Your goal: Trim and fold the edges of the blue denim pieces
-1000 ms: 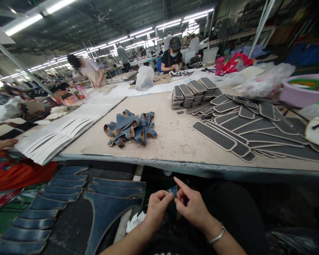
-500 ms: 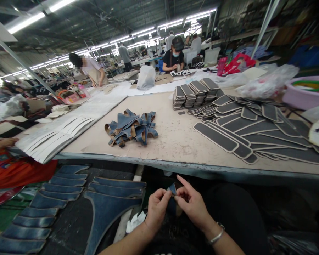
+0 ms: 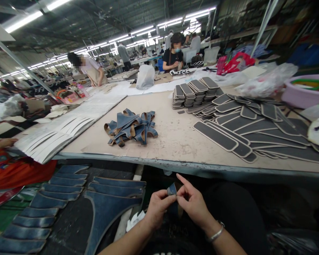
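Observation:
Low in front of my lap, my left hand (image 3: 159, 207) pinches a small blue leather piece (image 3: 172, 189) between thumb and fingers. The piece is folded, with its pointed end sticking up; its lower part is dark and mostly hidden by my hands. My right hand (image 3: 192, 202), with a silver bangle at the wrist, pinches at the right edge of the same piece, its index finger stretched upward. On the table beyond lies a heap of blue leather pieces (image 3: 133, 126) with tan undersides. Flat blue leather panels (image 3: 106, 209) overlap in rows at my lower left.
The table edge (image 3: 159, 163) runs just beyond my hands. Grey padded strips (image 3: 218, 136) with pale borders are stacked and spread at right. White strips (image 3: 61, 140) lie on a board at left. A co-worker's orange garment (image 3: 18, 171) is at far left, a purple basin (image 3: 303, 92) at right.
My left thumb and fingers have shifted on the blue leather piece, and its upper part has tilted slightly. My right hand stays nearly in place. The view has moved very little.

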`<state>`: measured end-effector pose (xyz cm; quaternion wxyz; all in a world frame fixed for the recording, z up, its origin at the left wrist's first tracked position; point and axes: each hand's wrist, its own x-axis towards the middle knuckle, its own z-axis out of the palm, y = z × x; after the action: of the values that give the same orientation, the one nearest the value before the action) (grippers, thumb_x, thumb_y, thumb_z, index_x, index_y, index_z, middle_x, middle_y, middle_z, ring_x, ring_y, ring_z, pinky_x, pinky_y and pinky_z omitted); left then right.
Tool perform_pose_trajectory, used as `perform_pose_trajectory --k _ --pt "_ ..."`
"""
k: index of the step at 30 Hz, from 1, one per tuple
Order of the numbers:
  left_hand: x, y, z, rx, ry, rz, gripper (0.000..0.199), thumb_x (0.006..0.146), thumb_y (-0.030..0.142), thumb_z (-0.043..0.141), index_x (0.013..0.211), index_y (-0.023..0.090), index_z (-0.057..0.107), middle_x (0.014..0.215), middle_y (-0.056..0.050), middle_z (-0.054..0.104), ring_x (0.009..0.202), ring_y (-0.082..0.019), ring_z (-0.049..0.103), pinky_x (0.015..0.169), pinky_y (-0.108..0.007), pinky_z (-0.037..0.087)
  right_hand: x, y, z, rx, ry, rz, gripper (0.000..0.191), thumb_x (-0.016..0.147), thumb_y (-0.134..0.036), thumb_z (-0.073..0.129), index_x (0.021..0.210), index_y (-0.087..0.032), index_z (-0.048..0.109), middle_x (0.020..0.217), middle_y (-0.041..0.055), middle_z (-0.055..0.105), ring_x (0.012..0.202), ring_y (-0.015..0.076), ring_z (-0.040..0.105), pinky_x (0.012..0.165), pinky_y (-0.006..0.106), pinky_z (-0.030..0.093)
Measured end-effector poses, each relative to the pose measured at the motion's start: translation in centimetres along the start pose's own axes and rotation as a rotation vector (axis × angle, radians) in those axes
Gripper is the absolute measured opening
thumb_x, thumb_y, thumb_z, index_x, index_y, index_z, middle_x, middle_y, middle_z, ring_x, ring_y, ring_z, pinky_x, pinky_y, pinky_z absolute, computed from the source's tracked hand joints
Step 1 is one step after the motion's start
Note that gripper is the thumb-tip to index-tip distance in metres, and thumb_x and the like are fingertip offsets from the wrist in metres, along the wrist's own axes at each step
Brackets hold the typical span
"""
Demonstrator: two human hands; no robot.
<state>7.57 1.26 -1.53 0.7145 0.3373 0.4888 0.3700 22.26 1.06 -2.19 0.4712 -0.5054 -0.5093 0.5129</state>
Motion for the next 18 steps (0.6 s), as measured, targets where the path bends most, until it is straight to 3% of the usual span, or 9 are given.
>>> perform_pose_trajectory --k 7,12,14,18 --pt "0.2 -0.8 0.0 -0.049 0.117 0.057 0.024 0.069 0.031 0.069 0.066 0.012 0.055 0.056 0.003 0.049 0.051 -0.006 0.041 0.051 -0.020 0.032 -0.5 -0.3 0.7 -0.230 -0.030 -0.181 0.061 0.073 -0.012 0.051 0.132 -0.024 0.042 0.063 -0.0064 0.054 0.053 0.0118 0.050 0.056 0.025 0.047" --pt "0.5 -1.1 0.0 -0.030 0.224 0.100 0.033 0.069 0.032 0.067 0.056 0.015 0.042 0.051 0.006 0.038 0.049 -0.005 0.032 0.049 -0.019 0.028 -1.0 0.4 1.4 -0.366 -0.092 -0.386 0.059 0.075 -0.010 0.049 0.132 -0.025 0.042 0.070 -0.0026 0.057 0.063 0.0154 0.053 0.065 0.031 0.048" --pt "0.7 -1.0 -0.2 0.004 0.218 0.102 0.035 0.070 0.036 0.066 0.057 0.015 0.041 0.052 0.006 0.037 0.050 -0.005 0.031 0.048 -0.019 0.027 -0.9 0.5 1.5 -0.285 -0.089 -0.309 0.057 0.079 -0.013 0.050 0.134 -0.024 0.039 0.071 -0.0023 0.057 0.064 0.0154 0.053 0.065 0.031 0.047" --pt "0.9 -0.7 -0.6 0.060 0.148 0.095 0.035 0.073 0.045 0.062 0.064 0.014 0.047 0.057 0.004 0.042 0.052 -0.006 0.033 0.051 -0.020 0.028 -0.5 0.3 1.1 0.030 -0.103 -0.018 0.060 0.079 -0.021 0.056 0.135 -0.019 0.035 0.066 -0.0046 0.054 0.060 0.0142 0.051 0.061 0.029 0.045"
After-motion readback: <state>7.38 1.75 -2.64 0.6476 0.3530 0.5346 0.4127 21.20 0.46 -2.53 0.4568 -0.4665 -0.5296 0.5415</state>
